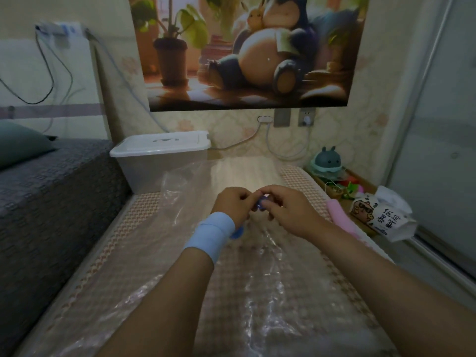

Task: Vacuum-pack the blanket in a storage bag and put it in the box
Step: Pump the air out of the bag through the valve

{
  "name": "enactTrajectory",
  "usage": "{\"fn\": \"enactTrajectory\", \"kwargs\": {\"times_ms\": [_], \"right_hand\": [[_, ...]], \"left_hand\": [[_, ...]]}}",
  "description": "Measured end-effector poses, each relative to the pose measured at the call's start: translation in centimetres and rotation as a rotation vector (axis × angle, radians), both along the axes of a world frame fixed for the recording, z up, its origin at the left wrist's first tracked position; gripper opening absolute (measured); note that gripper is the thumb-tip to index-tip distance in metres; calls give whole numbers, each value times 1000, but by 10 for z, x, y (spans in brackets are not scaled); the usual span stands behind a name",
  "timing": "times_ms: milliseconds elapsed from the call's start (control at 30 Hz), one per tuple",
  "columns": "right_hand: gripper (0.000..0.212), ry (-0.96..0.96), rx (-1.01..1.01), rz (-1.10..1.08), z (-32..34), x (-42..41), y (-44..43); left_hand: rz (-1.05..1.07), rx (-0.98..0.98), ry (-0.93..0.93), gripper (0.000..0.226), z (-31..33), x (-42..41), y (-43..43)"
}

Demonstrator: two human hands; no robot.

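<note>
A clear plastic storage bag point(257, 287) lies flat in front of me with a beige checked blanket point(144, 228) inside it. My left hand point(233, 204), with a light blue wristband, and my right hand point(286, 207) meet over the bag's far part. Both pinch a small blue plastic piece point(261, 203) between their fingers. A blue round part point(237, 234) shows under my left wrist. The clear storage box point(144, 171) with a white lid point(159, 145) stands behind the bag at the left, lid on.
A grey patterned bed point(51, 202) with a teal pillow point(18, 143) runs along the left. At the right lie a pink roll point(340, 215), a printed white bag point(381, 212) and a tray of toys point(332, 176). Cables hang from wall sockets point(306, 117).
</note>
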State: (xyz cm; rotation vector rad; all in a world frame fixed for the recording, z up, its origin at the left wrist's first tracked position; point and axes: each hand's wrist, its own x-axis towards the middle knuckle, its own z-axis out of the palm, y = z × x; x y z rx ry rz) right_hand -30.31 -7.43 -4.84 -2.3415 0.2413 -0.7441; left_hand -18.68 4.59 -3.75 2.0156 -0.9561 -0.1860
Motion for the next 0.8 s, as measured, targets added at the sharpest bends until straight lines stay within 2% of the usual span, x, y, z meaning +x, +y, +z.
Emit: {"fn": "enactTrajectory", "kwargs": {"times_ms": [100,167,300,400,500,567,667,733,800], "right_hand": [[23,38,-8,-100,1,-28,-22],[25,124,-24,-173,-2,-49,-41],[35,409,-217,-336,-26,-87,-89],[37,538,-211,-347,-50,-108,-111],[40,611,-195,-297,-74,-118,-119],[46,652,-214,-251,-87,-118,-119],[43,596,-157,-271,-98,-118,-131],[26,433,-122,-390,-97,-115,-141],[25,342,-155,-524,-95,-111,-153]], "left_hand": [[-38,17,67,41,-2,-26,-31],[-73,65,21,40,-8,-42,-51],[-161,171,-388,26,-25,-68,-85],[-296,359,-732,35,-40,-82,-107],[-318,519,-916,49,-54,-83,-123],[-286,587,-931,57,-63,-76,-124],[-260,737,-908,64,-76,-70,-130],[-265,806,-921,66,-80,-70,-132],[-266,818,-920,67,-82,-69,-134]]}}
